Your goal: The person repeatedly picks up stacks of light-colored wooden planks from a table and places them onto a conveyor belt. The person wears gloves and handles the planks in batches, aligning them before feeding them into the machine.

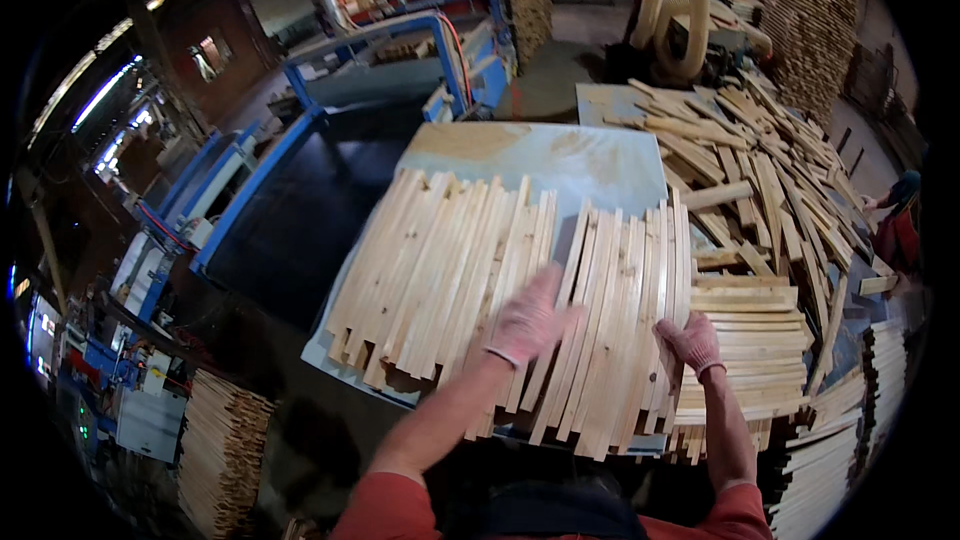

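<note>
Long pale wooden strips lie side by side on a light-coloured tabletop, in a left group and a right group with a narrow gap between them. My left hand, in a pinkish-white knit glove, rests at that gap, its fingers stretched out and slightly blurred. At the right group's outer edge, my right hand, gloved alike, has its fingers bent over the outermost strips; part of them is hidden. The strips' near ends are uneven and overhang the table's front edge.
Stacked strips sit just right of my right hand. Beyond them is a jumbled heap of boards. A blue-framed machine with a dark belt stands left. Another stack is at lower left. A person in red is at far right.
</note>
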Demonstrator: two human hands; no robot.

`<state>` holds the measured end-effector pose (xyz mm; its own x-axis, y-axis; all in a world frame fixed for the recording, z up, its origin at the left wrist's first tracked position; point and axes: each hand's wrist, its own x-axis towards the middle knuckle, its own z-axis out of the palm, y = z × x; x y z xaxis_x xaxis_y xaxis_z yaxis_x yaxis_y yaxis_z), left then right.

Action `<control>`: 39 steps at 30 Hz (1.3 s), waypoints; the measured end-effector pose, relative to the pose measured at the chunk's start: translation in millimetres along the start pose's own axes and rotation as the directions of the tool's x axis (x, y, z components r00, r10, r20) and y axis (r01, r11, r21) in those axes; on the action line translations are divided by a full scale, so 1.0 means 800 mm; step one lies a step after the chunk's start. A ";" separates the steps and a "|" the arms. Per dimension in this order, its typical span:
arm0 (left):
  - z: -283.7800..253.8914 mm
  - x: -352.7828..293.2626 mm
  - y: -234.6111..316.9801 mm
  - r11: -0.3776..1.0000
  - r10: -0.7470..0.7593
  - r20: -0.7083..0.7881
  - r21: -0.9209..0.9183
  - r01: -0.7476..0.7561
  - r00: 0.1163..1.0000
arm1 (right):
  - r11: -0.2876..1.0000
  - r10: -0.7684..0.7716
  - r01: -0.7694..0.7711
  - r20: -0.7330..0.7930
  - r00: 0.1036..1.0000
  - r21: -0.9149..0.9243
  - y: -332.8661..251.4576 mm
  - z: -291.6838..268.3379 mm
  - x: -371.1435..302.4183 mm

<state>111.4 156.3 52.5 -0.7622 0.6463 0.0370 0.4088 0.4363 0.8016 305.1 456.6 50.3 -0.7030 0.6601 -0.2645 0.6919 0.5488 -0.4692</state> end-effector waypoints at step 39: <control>-0.650 -0.058 -0.611 0.436 -0.476 -0.489 0.591 0.679 0.731 | 0.833 0.045 -0.014 -0.044 0.998 0.552 -0.460 0.293 -0.111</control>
<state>-313.7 -412.2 -30.7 -0.9971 -0.0413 -0.0633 -0.0427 0.9989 0.0217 74.5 75.9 49.3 -0.6633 0.7059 -0.2485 0.4952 0.1651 -0.8529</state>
